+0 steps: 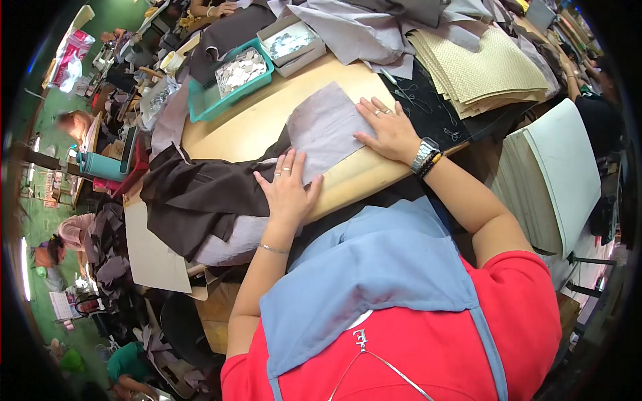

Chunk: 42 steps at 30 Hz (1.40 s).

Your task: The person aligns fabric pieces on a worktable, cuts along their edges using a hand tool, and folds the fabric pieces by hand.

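Note:
A greyish-lilac piece of fabric (326, 125) lies flat on the pale wooden board (224, 137). My left hand (287, 185) rests palm down at its lower left edge, fingers spread. On the right edge of the same piece lies my right hand (390, 128), also flat with the fingers apart. Dark brown fabric (207, 194) spreads from under the lilac piece to the left and hangs over the board's edge. Below my left wrist, a lighter lilac part (231, 242) of the cloth shows.
A teal tray (231, 77) of small pale pieces and a grey box (291, 45) of small pieces stand at the back. Stacked quilted cream sheets (478, 70) lie at back right. A thick pile of white sheets (558, 167) stands right. Other people work at left.

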Available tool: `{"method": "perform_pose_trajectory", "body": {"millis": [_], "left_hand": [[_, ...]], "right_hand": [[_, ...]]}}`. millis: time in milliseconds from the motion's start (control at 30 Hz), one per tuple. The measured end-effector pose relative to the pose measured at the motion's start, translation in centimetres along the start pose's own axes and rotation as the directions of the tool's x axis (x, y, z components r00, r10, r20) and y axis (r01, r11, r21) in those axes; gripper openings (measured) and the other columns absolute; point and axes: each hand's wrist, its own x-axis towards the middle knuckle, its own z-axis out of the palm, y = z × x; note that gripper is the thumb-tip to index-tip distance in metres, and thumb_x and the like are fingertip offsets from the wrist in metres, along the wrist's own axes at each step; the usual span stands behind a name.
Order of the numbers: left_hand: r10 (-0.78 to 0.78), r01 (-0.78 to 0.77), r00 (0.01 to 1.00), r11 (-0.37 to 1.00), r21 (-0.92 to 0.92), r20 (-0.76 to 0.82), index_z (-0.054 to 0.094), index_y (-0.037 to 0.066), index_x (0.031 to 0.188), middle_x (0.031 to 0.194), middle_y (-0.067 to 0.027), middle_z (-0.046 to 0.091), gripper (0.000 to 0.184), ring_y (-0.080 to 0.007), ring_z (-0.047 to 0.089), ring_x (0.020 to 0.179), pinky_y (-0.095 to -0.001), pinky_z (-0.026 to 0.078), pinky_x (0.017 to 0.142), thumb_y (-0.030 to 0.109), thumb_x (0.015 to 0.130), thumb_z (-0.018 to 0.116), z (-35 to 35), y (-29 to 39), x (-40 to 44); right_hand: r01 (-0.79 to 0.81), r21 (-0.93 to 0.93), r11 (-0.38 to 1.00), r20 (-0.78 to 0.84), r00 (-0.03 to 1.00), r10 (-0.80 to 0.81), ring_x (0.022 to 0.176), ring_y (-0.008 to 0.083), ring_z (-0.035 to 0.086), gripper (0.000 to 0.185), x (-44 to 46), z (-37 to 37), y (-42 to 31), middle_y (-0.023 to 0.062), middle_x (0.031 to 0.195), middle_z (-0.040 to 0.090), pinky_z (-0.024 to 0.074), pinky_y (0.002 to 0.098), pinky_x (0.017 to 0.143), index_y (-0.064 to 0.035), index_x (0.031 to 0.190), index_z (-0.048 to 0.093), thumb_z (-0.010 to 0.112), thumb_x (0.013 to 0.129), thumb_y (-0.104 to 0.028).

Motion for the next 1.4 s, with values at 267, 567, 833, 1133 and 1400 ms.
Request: {"method": "perform_pose_trajectory", "body": {"millis": [267, 567, 833, 1133, 1400], "left_hand": [[0.050, -0.055, 0.986, 0.998, -0.025, -0.160, 0.069, 0.021, 0.116, 0.129, -0.0069, 0.063, 0.027, -0.0254, 0.056, 0.123, -0.0567, 0.036, 0.103, 0.034, 0.095, 0.059, 0.4, 0.3, 0.9], [-0.168, 0.183, 0.983, 0.872, -0.454, 0.075, 0.056, 0.005, 0.089, 0.068, -0.0210, 0.061, 0.030, -0.0447, 0.060, 0.067, -0.0510, 0.046, 0.060, 0.030, 0.103, 0.047, -4.1, -1.1, 2.9], [0.078, 0.343, 0.894, 0.517, -0.784, 0.442, 0.061, 0.002, 0.095, 0.084, 0.0019, 0.061, 0.025, -0.0101, 0.056, 0.080, -0.0266, 0.047, 0.076, 0.016, 0.083, 0.077, -5.8, -1.5, 3.7], [-0.069, 0.774, 0.633, 0.066, -0.630, 0.771, 0.069, 0.000, 0.102, 0.091, -0.0036, 0.070, 0.033, -0.0109, 0.064, 0.076, -0.0249, 0.051, 0.070, 0.030, 0.096, 0.060, -3.0, -5.5, 4.6], [-0.197, 0.762, 0.641, 0.046, -0.646, 0.742, 0.062, -0.010, 0.119, 0.114, -0.0140, 0.068, 0.051, -0.0191, 0.063, 0.099, -0.0292, 0.047, 0.090, 0.036, 0.099, 0.050, -4.4, -3.8, 4.9]], "right_hand": [[-0.014, 0.319, 0.948, -0.023, 0.999, 0.023, 0.138, 0.0333, 0.042, 0.062, -0.5, 0.7, 1.5, 0.0155, 0.144, 0.049, 0.0307, 0.0571, 0.111, -0.0113, 0.141, 0.048, 0.056, 0.094, -0.052], [0.319, 0.442, 0.838, 0.034, 0.928, -0.371, 0.143, 0.0327, 0.034, 0.094, -0.8, -3.2, 0.0, 0.0122, 0.150, 0.043, 0.0190, 0.0662, 0.115, -0.0157, 0.140, 0.049, 0.086, 0.062, -0.054], [-0.323, 0.942, 0.085, 0.317, 0.945, 0.077, 0.088, 0.0059, 0.063, 0.018, 1.7, -0.9, -0.8, 0.0029, 0.099, 0.070, 0.0507, 0.0222, 0.079, 0.0013, 0.109, 0.066, 0.062, 0.097, -0.012], [-0.417, 0.897, -0.147, 0.441, 0.869, 0.226, 0.081, 0.0085, 0.066, 0.034, 3.4, -0.3, -1.3, 0.0069, 0.096, 0.072, 0.0520, 0.0228, 0.075, 0.0047, 0.108, 0.068, 0.075, 0.090, -0.022], [-0.504, 0.858, -0.094, 0.511, 0.826, 0.237, 0.084, 0.0078, 0.064, 0.034, 3.3, -0.3, -1.0, 0.0056, 0.096, 0.071, 0.0508, 0.0227, 0.078, 0.0035, 0.107, 0.068, 0.075, 0.089, -0.025]]}}
